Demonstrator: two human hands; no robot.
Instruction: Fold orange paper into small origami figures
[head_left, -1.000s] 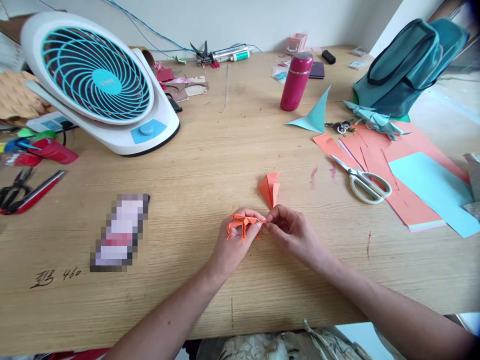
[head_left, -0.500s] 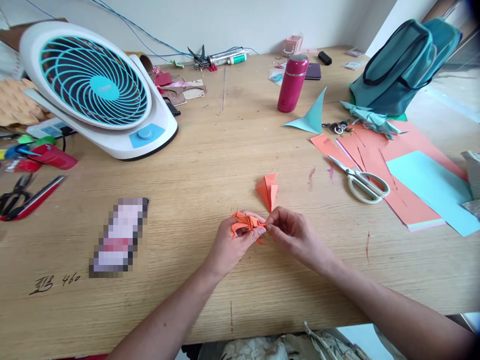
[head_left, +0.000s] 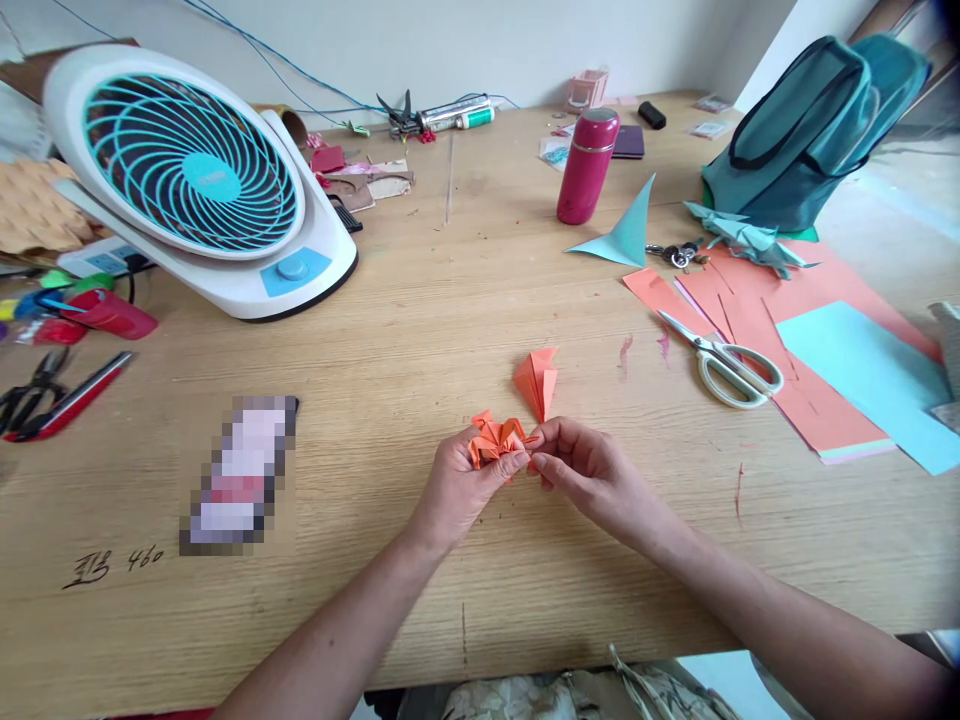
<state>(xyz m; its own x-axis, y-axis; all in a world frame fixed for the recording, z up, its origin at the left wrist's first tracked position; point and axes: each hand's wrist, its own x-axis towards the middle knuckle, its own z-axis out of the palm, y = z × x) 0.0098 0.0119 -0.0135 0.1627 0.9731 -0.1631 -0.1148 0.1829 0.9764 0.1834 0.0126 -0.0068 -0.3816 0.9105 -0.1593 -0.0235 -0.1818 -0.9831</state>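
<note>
An orange origami figure with several thin folded points is held up over the front middle of the table. My left hand is closed on its body, thumb on the near side. The fingers of my right hand pinch a narrow point at the figure's right end; the fingertips of both hands nearly meet there. Just beyond my right hand, a separate folded orange paper piece lies on the wood. Parts of the figure are hidden behind my left fingers.
Scissors rest on orange sheets at the right, beside a turquoise sheet. Behind them are a turquoise origami figure, a folded turquoise piece and a magenta flask. A fan and a blurred-out phone are at left.
The orange origami figure has been turned in my fingers, so its folds show more openly toward me. My right fingertips have shifted slightly along its right end. The table items stay put.
</note>
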